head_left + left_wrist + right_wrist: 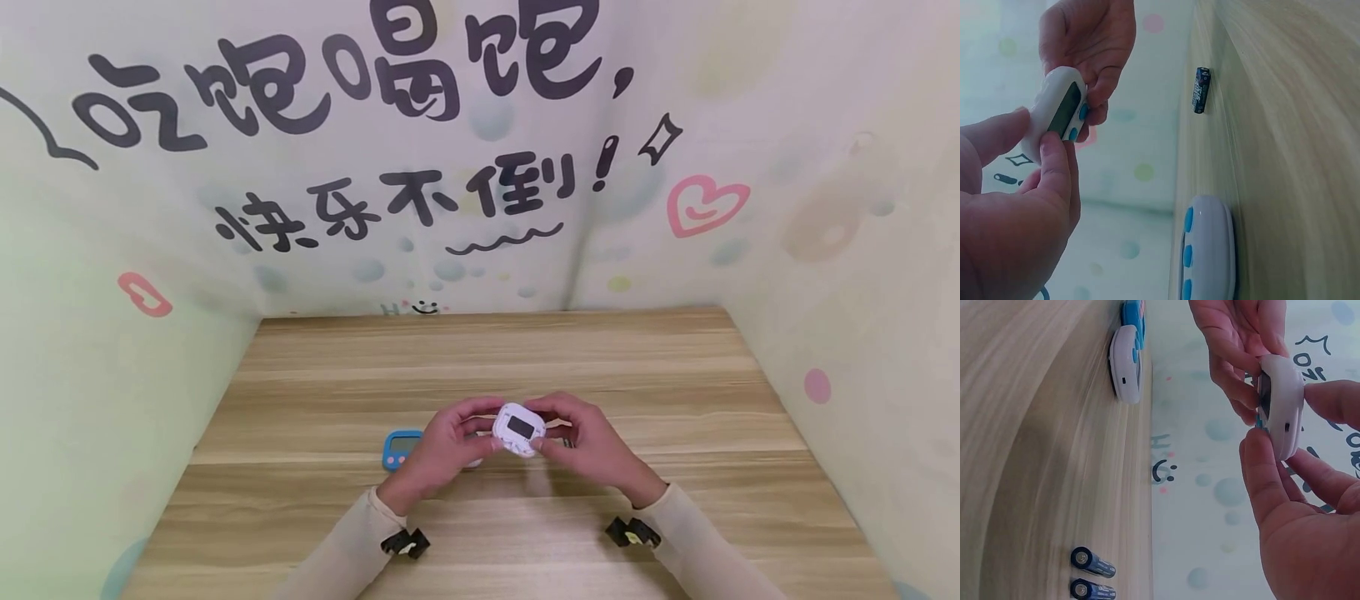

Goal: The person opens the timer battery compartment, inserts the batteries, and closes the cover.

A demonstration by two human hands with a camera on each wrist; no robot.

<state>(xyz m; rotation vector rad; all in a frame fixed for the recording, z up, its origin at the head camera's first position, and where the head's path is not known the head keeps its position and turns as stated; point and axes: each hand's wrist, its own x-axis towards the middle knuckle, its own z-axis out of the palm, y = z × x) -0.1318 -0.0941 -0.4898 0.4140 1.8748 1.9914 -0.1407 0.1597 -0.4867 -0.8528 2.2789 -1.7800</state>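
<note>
A small white timer [519,429] with a dark screen is held above the wooden table [480,350] by both hands. My left hand [486,427] pinches its left end between thumb and fingers. My right hand [551,427] pinches the right end the same way. In the left wrist view the timer [1057,112] shows blue buttons under its screen. The right wrist view shows the timer's [1282,406] side edge, with fingers curled round it from both sides.
A blue timer [401,448] lies on the table left of the hands, and a second white timer [1125,362] with blue buttons lies next to it. Two batteries [1092,562] lie loose on the table near the right hand. Patterned walls enclose the table on three sides.
</note>
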